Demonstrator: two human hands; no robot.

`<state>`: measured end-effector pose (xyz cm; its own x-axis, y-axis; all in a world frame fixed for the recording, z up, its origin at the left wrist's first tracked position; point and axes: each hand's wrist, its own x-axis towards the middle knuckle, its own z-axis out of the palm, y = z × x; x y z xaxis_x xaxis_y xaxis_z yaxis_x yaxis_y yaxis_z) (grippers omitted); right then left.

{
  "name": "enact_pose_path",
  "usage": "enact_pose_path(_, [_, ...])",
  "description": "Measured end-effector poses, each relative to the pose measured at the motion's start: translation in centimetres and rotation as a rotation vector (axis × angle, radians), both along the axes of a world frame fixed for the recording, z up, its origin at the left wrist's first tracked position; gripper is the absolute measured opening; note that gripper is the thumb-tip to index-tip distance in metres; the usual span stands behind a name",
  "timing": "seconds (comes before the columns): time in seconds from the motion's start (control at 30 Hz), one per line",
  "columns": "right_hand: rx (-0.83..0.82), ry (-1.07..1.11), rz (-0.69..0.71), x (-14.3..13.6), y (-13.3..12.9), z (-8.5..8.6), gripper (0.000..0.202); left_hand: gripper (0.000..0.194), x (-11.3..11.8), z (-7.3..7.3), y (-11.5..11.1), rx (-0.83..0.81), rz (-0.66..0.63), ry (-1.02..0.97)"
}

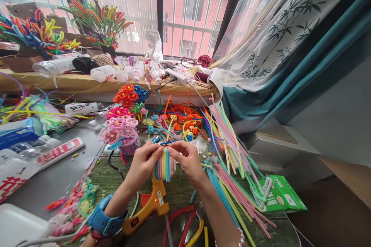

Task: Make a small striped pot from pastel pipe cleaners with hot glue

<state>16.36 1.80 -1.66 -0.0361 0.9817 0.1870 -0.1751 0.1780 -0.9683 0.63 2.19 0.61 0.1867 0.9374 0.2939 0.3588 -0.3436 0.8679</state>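
A small pot striped with pastel pipe cleaners point(162, 166) is held upright between my two hands, over the table. My left hand point(147, 159) pinches its upper left edge with thumb and forefinger. On the other side, my right hand point(187, 159) has its thumb and forefinger closed at the upper right edge, beside a blue strip. Just below lies a yellow glue gun point(155, 204) with an orange light lit. Red-and-yellow-handled pliers point(185, 222) rest near my right forearm. Behind my left hand stands a pot of pink pipe-cleaner flowers point(119, 131).
Loose pastel pipe cleaners point(232, 185) spread across the right, beside a green packet point(282, 193). Orange pipe-cleaner pieces point(185, 117) lie at the back. Plastic bottles point(102, 72) and a power strip point(176, 76) line the windowsill. A black cable point(116, 166) runs left of my hands.
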Motion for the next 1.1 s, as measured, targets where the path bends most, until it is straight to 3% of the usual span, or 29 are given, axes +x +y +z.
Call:
enact_pose_path(0.67, [0.046,-0.004,0.046,0.45,0.26,-0.09,0.023,0.038,0.16,0.07,-0.27,-0.003,0.017,-0.013])
enact_pose_path(0.9, [0.003,-0.021,0.052,0.08,0.0,0.17,0.029,0.038,0.18,-0.06,-0.11,0.057,0.058,0.041])
enact_pose_path(1.1, [-0.05,-0.034,0.13,0.45,-0.26,0.58,0.035,0.036,0.14,-0.04,-0.06,-0.012,0.035,-0.005])
